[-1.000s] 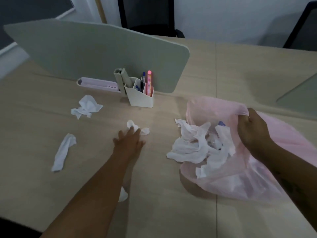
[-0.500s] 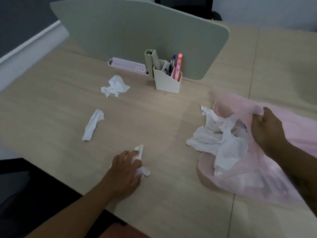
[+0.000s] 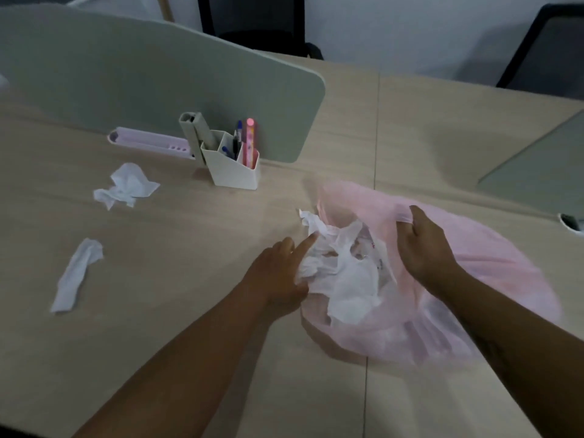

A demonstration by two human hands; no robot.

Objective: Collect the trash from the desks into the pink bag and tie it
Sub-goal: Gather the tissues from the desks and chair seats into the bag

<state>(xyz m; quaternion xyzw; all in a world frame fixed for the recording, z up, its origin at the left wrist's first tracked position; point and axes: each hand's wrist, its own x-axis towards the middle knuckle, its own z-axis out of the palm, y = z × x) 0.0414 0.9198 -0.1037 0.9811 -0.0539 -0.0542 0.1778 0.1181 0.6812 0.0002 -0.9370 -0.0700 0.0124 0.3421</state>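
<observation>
The pink bag (image 3: 493,279) lies on its side on the wooden desk (image 3: 189,279), its mouth facing left and stuffed with crumpled white tissues (image 3: 347,273). My right hand (image 3: 423,248) grips the upper rim of the bag's mouth and holds it up. My left hand (image 3: 281,276) is at the mouth, fingers closed on white tissue that it presses against the pile. Two more tissues lie loose on the desk at the left: a crumpled one (image 3: 128,186) and a long twisted one (image 3: 77,273).
A white pen holder (image 3: 234,172) with pens and a pale pink tray (image 3: 148,142) stand against a grey-green desk divider (image 3: 158,74). A second divider (image 3: 543,175) is at the right. Dark chairs (image 3: 550,49) stand behind the desk.
My left hand picked up a tissue near the desk's front edge and carried it right to the bag's mouth. My right hand kept hold of the rim.
</observation>
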